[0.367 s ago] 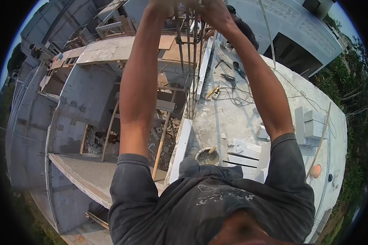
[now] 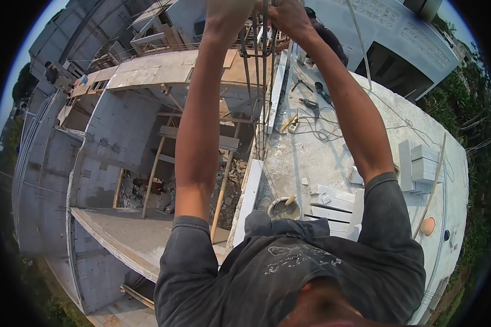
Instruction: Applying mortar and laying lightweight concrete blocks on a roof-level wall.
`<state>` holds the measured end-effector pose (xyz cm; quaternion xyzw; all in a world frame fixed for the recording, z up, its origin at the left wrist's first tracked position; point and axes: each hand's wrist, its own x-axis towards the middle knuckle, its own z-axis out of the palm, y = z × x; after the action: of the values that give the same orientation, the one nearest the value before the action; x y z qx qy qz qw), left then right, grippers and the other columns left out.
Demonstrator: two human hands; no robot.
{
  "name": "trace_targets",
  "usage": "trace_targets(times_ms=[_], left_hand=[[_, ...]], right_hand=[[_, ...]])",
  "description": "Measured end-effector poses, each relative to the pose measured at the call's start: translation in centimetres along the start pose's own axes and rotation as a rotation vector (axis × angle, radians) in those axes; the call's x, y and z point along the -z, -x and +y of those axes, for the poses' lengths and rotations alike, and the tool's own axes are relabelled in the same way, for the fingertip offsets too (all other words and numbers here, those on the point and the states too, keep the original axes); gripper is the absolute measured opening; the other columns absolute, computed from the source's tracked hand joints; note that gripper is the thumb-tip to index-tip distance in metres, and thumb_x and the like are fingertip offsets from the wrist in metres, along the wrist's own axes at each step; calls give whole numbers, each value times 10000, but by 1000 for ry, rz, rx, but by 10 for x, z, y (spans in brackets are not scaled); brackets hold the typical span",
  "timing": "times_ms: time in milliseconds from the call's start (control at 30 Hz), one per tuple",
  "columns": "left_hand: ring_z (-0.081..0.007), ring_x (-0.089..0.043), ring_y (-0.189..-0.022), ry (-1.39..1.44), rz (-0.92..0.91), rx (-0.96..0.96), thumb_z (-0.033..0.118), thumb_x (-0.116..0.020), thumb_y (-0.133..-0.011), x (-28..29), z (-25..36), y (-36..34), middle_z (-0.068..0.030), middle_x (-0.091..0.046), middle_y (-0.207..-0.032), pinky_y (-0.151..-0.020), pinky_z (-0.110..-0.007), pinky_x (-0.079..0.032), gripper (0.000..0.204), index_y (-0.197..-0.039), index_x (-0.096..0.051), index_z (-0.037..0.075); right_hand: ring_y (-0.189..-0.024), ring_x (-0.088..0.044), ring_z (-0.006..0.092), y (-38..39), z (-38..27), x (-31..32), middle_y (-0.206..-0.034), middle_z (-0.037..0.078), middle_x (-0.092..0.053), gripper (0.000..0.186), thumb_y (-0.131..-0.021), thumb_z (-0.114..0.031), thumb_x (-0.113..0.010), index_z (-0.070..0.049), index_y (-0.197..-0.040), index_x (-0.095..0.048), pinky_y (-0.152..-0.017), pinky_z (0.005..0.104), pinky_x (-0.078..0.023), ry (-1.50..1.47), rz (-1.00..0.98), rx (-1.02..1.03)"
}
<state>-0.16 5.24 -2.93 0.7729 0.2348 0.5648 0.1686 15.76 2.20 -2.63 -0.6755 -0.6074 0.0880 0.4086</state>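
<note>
Both my arms reach up and away to a tall cage of steel reinforcing bars (image 2: 256, 71), which rises from the slab edge. My left hand (image 2: 231, 15) is on the cage's left side at the upper edge of the view; its fingers are out of sight. On the other side my right hand (image 2: 288, 19) is closed, its fingers bent beside the bars. What lies between those fingers is too small to make out. A square tie ring (image 2: 255, 54) binds the bars below my hands.
To the left the slab drops into an open room with wooden props (image 2: 222, 188) and rubble. On the slab lie a drill (image 2: 310, 104) with its cable, a bucket (image 2: 284, 209) and pale blocks (image 2: 425, 163). Another person (image 2: 328, 38) crouches behind my right hand.
My left hand shows lower in the view and slightly further right. My right hand stays by the bars. The whole scene has shifted a little to the right.
</note>
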Motion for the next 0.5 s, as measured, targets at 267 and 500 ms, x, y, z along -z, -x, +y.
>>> trace_targets(times_ms=[267,500], left_hand=[[-277,-668,-758,-232,-195,502,299,-482,-954,-12,30,6,-120,-693,-806,-729,-392,-514,307,-973,-705,89],[-287,-669,-767,-445,-173,433,256,-488,-939,-8,7,44,-136,-689,-808,-717,-390,-518,279,-945,-702,78]], right_hand=[[-914,-642,363,-10,39,1,-936,243,-656,621,-857,-571,-543,27,-970,-663,-792,447,-492,110,105,129],[-763,-644,275,25,36,-2,-747,165,-640,547,-843,-562,-577,-53,-1004,-693,-724,420,-490,-98,-26,55]])
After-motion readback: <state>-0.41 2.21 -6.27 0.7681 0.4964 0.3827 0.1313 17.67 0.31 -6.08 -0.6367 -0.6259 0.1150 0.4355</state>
